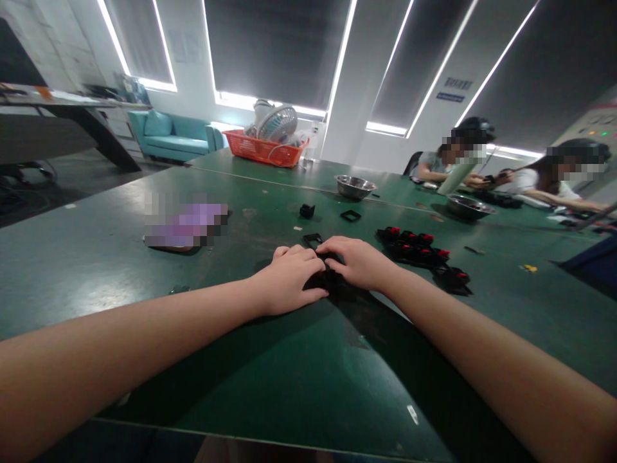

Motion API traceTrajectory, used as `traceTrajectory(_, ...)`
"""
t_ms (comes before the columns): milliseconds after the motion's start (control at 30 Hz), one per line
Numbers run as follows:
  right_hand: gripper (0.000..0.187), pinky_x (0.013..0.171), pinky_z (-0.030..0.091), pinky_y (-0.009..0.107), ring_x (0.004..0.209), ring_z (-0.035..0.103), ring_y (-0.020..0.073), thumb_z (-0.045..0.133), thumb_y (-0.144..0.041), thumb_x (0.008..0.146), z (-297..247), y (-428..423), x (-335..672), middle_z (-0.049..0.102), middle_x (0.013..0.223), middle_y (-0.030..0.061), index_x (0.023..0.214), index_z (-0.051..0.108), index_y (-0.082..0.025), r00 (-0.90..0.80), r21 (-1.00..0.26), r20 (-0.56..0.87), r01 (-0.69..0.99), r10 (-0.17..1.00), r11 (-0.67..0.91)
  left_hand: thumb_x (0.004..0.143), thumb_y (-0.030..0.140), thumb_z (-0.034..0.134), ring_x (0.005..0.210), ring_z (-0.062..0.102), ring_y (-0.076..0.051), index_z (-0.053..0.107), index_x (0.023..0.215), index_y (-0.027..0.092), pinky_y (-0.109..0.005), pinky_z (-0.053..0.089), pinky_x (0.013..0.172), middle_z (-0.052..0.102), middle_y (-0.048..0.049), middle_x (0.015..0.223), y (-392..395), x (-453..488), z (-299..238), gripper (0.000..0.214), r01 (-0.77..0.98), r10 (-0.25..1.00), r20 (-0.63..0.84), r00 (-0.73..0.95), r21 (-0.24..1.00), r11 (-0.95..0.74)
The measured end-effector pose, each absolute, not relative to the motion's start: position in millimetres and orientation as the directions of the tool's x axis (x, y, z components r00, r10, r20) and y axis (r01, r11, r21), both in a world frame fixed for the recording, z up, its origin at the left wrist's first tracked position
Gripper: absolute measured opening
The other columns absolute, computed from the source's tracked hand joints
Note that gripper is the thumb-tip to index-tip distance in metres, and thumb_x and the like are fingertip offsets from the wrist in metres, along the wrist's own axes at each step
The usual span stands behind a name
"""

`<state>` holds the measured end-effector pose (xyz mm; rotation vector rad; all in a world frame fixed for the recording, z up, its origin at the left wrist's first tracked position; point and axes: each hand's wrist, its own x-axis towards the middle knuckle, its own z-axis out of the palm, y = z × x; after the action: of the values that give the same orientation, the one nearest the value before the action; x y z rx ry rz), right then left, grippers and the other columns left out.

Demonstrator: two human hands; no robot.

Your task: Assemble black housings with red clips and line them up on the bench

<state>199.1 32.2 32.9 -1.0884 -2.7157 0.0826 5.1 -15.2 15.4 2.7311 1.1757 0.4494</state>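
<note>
My left hand (289, 280) and my right hand (359, 260) meet near the middle of the green table (289, 379). Between them is a black plastic part (332, 275), mostly covered by my fingers, and both hands are closed around it. Just beyond my fingertips a black rectangular frame (313, 240) shows; I cannot tell whether it is joined to the held part. Farther off lie a small black block (307, 211) and a flat black square frame (350, 216). To the right of my right hand sit several black parts with red pieces (414, 247), grouped in rows.
A phone in a purple case (193, 222) lies at left. Metal bowls (355, 186) (467, 207) stand farther back. A red basket (265, 151) holding a fan is at the far edge. Two people (463, 157) work at the right. A yellow bit (529, 268) lies at right.
</note>
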Motion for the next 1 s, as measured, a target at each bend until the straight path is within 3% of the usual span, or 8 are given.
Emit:
traceTrajectory(600,0.018,0.089,0.049,0.037,0.098,0.066,0.0241,0.053,-0.018,0.084,27,11,224,0.072,0.103,0.0109,0.097,0.065,-0.017,-0.702,-0.173,0.225,0.653,0.675,0.737,0.089,0.038,0.058,0.111,0.052,-0.029,0.062,0.108,0.019,-0.048,0.036,0.096,0.062,-0.0086,0.114,-15,8,16,0.027,0.703,0.747,0.187,0.638,0.254,-0.665)
traceTrajectory(833,0.011,0.083,0.048,0.037,0.089,0.066,0.0247,0.056,-0.023,0.085,27,9,230,0.072,0.092,0.0101,0.082,0.065,-0.018,-0.636,-0.115,0.227,0.735,0.738,0.669,0.088,0.038,0.059,0.109,0.052,-0.028,0.061,0.104,0.019,-0.046,0.036,0.093,0.062,-0.0078,0.112,-13,10,14,0.025,0.713,0.756,0.181,0.629,0.255,-0.653)
traceTrajectory(1000,0.004,0.083,0.048,0.035,0.087,0.063,0.0218,0.059,-0.019,0.083,25,9,233,0.068,0.09,0.007,0.081,0.062,-0.019,-0.642,-0.176,0.262,0.702,0.721,0.69,0.088,0.037,0.059,0.108,0.053,-0.028,0.061,0.103,0.02,-0.045,0.036,0.092,0.062,-0.0073,0.11,-13,10,15,0.023,0.706,0.753,0.18,0.633,0.266,-0.657)
